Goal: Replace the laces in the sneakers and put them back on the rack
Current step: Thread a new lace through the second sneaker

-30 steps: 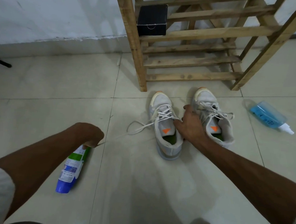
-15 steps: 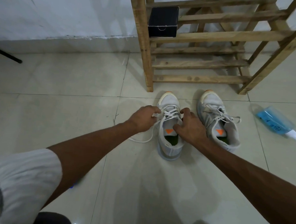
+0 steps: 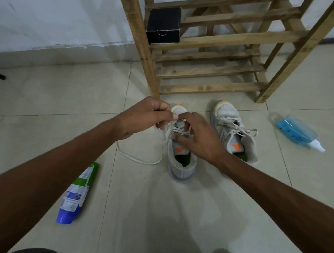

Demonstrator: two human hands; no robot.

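Two grey-white sneakers with orange tongue marks stand on the tiled floor before the wooden rack (image 3: pixel 211 88). My left hand (image 3: pixel 149 114) pinches the white lace (image 3: pixel 140 159) of the left sneaker (image 3: pixel 182 164), lifted above its toe. A loop of that lace trails onto the floor to the left. My right hand (image 3: pixel 198 135) hovers over the same sneaker's laced part, fingers curved down onto the lacing; whether they hold a strand is hidden. The right sneaker (image 3: pixel 236 132) stands beside it, laces loose.
A green, white and blue spray can (image 3: pixel 76 193) lies on the floor at the lower left. A blue spray bottle (image 3: pixel 296 131) lies to the right. A black box (image 3: pixel 164 25) sits on a rack shelf. The white wall runs behind.
My left hand left the spray can, reached the left sneaker and has now lifted its lace above the toe. My right hand moved from between the sneakers onto the lacing.
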